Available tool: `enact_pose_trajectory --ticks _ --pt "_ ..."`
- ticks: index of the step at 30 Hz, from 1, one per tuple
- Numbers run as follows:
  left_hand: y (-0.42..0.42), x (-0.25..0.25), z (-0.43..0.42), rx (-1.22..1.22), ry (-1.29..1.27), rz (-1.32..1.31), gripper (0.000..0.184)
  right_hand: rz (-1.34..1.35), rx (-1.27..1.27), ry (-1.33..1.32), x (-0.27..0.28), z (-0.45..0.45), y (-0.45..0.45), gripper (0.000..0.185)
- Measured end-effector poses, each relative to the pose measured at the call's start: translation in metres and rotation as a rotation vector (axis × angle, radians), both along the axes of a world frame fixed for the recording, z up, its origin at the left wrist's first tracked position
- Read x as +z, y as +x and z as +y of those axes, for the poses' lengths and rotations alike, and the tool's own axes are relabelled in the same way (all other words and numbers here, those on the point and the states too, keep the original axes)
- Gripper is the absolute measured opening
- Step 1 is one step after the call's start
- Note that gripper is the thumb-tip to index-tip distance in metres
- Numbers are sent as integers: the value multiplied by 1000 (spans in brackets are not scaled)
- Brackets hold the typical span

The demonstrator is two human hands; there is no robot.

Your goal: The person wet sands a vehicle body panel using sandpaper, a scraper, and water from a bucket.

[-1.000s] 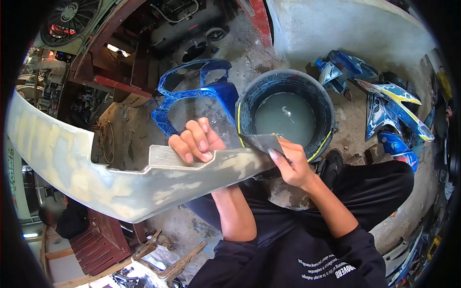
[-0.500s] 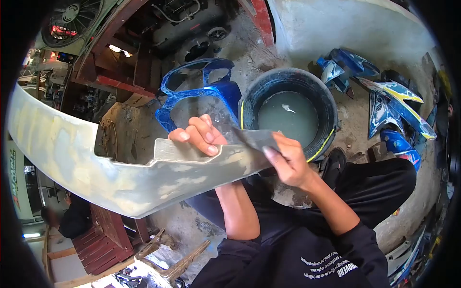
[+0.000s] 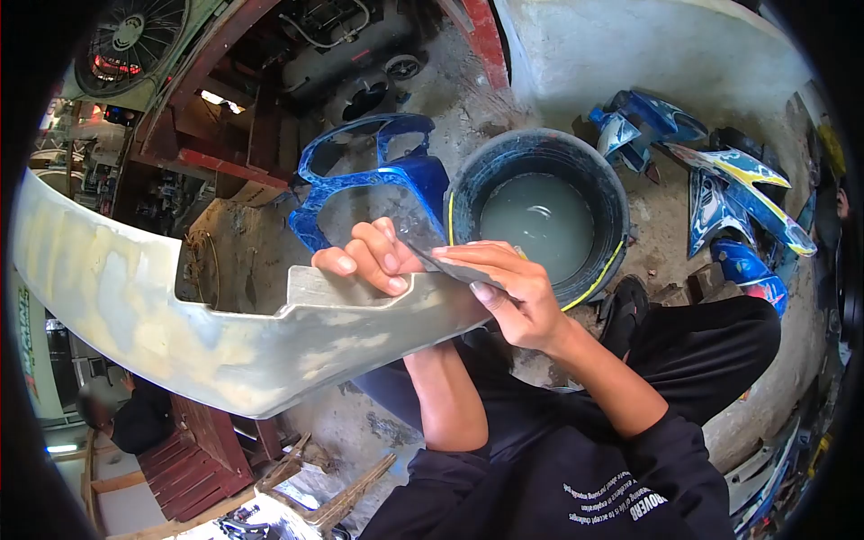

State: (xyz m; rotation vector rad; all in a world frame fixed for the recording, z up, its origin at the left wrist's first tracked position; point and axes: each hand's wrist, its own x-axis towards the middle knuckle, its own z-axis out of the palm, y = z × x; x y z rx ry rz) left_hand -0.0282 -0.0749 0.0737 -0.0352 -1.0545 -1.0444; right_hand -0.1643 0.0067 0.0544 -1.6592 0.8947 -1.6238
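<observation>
A long curved body panel, grey with pale yellowish patches, stretches from the left edge of the view to the middle. My left hand comes up behind it, its curled fingers over the notched upper edge, gripping it. The palm is hidden by the panel. My right hand pinches a dark grey sheet of sandpaper between thumb and fingers. That sheet lies against the upper edge of the panel's narrow right end, partly covered by my fingers.
Beyond my hands stands a black bucket of cloudy water. Left of it a blue fairing frame rests on the floor. Blue and white panels lie at right by the wall. A person is at lower left, by a red wooden bench.
My right fingers have moved left and stretched over the panel's upper edge, tilting the sandpaper with them. My left hand keeps its hold; the panel has barely shifted.
</observation>
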Motion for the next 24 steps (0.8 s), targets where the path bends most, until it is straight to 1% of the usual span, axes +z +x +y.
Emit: enact_pose_trajectory --ticks 1,3,4,7,8,9,10,12,13,15,16,17,18,19,21,23,24 --pt "0 -1 0 1 -2 -3 27 -3 1 -2 -4 1 -1 34" --pt "-3 -3 0 37 -3 17 29 148 -46 12 -26 7 -12 34" --pt "-2 -3 -1 42 -5 21 29 163 -71 38 -38 12 -17 35" --pt "-4 -3 -3 55 -5 14 30 215 -118 64 -49 16 -25 36" --pt "-7 -1 -2 58 -5 14 30 222 -119 33 -37 13 -21 43" --pt "-8 0 0 57 0 10 30 218 -123 40 -24 11 -14 43" --pt "-4 -2 -1 51 6 4 30 178 -70 4 -7 7 -7 46" --pt "8 -4 -8 -67 -55 -72 31 151 15 -48 17 2 0 56" --pt "9 -6 -10 -66 -58 -75 31 148 16 -51 14 3 1 56" --pt "8 -11 -11 -68 -71 5 31 182 11 -39 -2 6 -2 58" --pt "7 -13 -10 -50 -40 51 31 259 -8 -28 -18 11 -9 58" --pt "9 -12 -10 -43 -42 54 31 262 -1 -31 -32 16 -14 58" --pt "11 -12 -10 -42 -39 26 31 320 -38 -3 -43 22 -19 58" --pt "10 -11 -10 -43 -35 0 31 379 -75 25 -40 24 -21 58" --pt "7 -9 -10 -9 -32 12 32 361 -75 19 -34 23 -17 58" --pt "6 -9 -8 10 -24 11 32 334 -81 -38 -11 12 -5 58" --pt "6 -9 -9 -39 -46 5 32 309 -52 -57 1 8 -1 57"
